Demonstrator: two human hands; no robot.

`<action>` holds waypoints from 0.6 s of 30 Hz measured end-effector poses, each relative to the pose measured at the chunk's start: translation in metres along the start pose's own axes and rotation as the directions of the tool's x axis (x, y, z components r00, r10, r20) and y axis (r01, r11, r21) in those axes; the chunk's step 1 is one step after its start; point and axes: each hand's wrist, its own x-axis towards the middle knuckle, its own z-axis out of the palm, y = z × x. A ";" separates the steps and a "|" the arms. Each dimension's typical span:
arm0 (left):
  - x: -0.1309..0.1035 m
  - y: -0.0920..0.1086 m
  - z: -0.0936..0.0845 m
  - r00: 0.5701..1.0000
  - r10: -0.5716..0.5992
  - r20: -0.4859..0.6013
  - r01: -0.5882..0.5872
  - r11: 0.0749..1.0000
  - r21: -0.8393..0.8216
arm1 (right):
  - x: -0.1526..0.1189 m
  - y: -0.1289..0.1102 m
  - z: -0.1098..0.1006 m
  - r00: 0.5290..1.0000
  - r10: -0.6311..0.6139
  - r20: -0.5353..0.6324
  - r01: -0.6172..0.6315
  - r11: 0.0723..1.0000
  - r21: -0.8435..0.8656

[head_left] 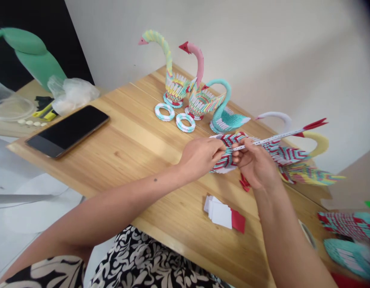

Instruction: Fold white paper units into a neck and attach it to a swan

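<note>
A striped red, teal and white folded-paper piece (228,164) stands on the table between my hands, looking like a swan's body. My left hand (203,157) has its fingers curled closed at the left side of this piece; the fingertips are partly hidden. My right hand (258,164) pinches a long white folded-paper strip (278,137) with a red pointed end, like a swan's neck. It slants up to the right, its lower end close to the striped piece. Small red folded-paper bits (244,183) lie under my right hand.
Finished paper swans (222,118) line the wall side, with two paper rings (185,123) before them. White paper slips (220,214) and a red slip (238,221) lie nearer me. A phone (67,130) rests at the left edge. More paper pieces (348,256) are at right.
</note>
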 end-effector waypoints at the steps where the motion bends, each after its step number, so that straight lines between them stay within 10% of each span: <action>1: 0.000 0.001 0.000 1.000 -0.004 0.001 0.004 1.000 -0.001 | 0.000 0.000 0.000 1.000 -0.007 -0.001 0.007 1.000 -0.007; 11: 0.000 -0.002 -0.001 0.999 -0.006 -0.033 0.005 1.000 -0.030 | -0.006 -0.010 0.004 0.990 -0.139 -0.030 0.138 0.990 -0.033; 18: -0.004 0.033 -0.018 0.982 0.131 -0.138 -0.147 0.982 -0.114 | -0.030 -0.023 0.008 0.995 -0.092 0.047 0.091 0.996 0.018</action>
